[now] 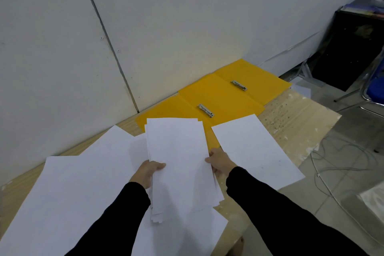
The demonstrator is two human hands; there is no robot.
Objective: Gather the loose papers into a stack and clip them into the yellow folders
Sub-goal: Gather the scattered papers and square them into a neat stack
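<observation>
Gripping our paper stack [178, 164] with left hand [148, 172] and right hand [221, 162], yellow folders [220, 97] open beyond, loose sheets [255, 149] around.

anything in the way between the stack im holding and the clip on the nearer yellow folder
Nothing visible blocks it. The stack, held by the left hand and right hand, is close to the nearer folder, whose clip lies bare. A loose sheet on the right overlaps only that folder's near edge.
</observation>
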